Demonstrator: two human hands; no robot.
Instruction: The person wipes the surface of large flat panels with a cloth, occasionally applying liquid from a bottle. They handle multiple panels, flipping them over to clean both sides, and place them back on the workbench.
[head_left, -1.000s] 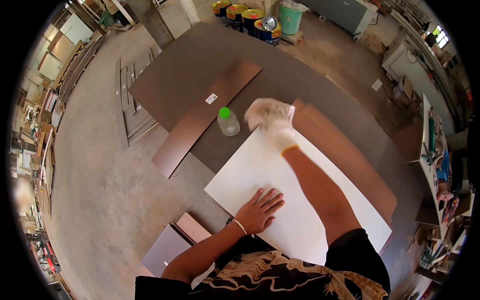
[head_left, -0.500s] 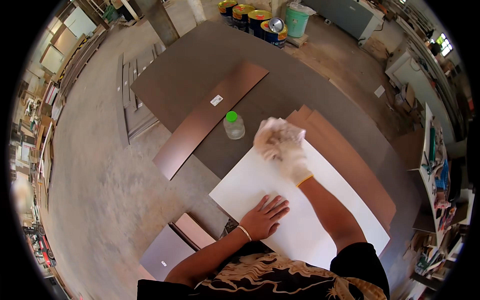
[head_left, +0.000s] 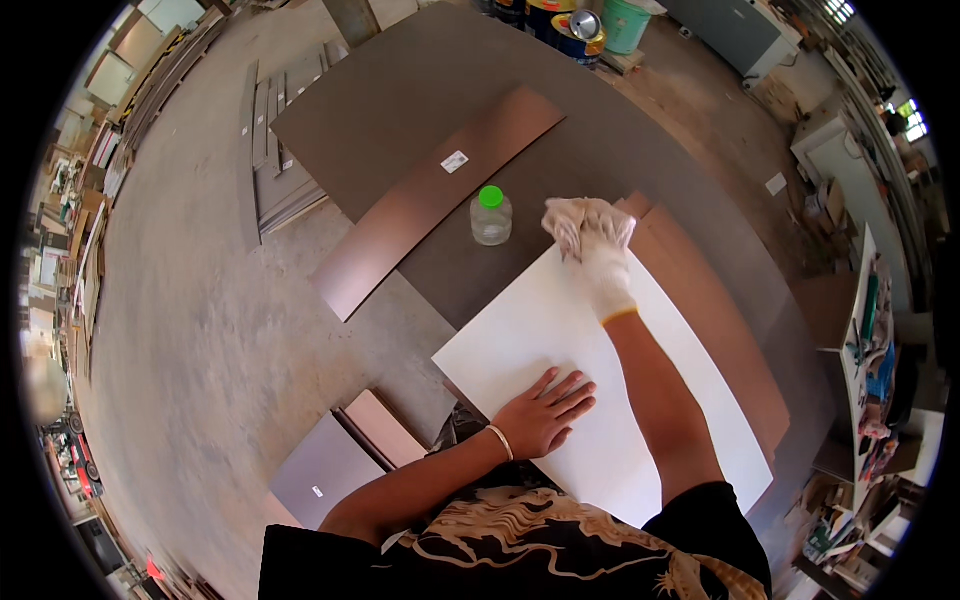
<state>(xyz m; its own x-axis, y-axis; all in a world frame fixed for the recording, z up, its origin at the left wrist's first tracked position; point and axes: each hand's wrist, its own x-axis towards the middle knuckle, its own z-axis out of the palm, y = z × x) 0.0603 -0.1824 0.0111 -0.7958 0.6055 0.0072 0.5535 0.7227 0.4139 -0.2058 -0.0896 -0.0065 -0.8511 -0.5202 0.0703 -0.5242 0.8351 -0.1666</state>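
Note:
A white rectangular panel [head_left: 530, 335] lies in front of me on brown sheets. My bare left hand [head_left: 540, 418] rests flat on it near its close left part, fingers spread, a bracelet at the wrist. At the panel's far corner my right hand [head_left: 604, 275], in a white knit glove with a yellow cuff edge, presses a crumpled whitish rag [head_left: 588, 222] down. The fingers are mostly hidden by the rag. Left of that hand stands a clear plastic bottle [head_left: 491, 222] with a green cap, upright and not touched.
A long brown board [head_left: 430, 205] with a label lies across the dark tabletop [head_left: 400, 90]. Brown panels [head_left: 715, 320] show beyond the white one's right edge. Boards [head_left: 330, 470] sit low at the left. Paint cans [head_left: 575, 40] and a green bucket [head_left: 625, 30] stand beyond the table.
My right hand has moved with the rag to the panel's far corner. My left hand stays flat on the panel. The whole view has shifted somewhat.

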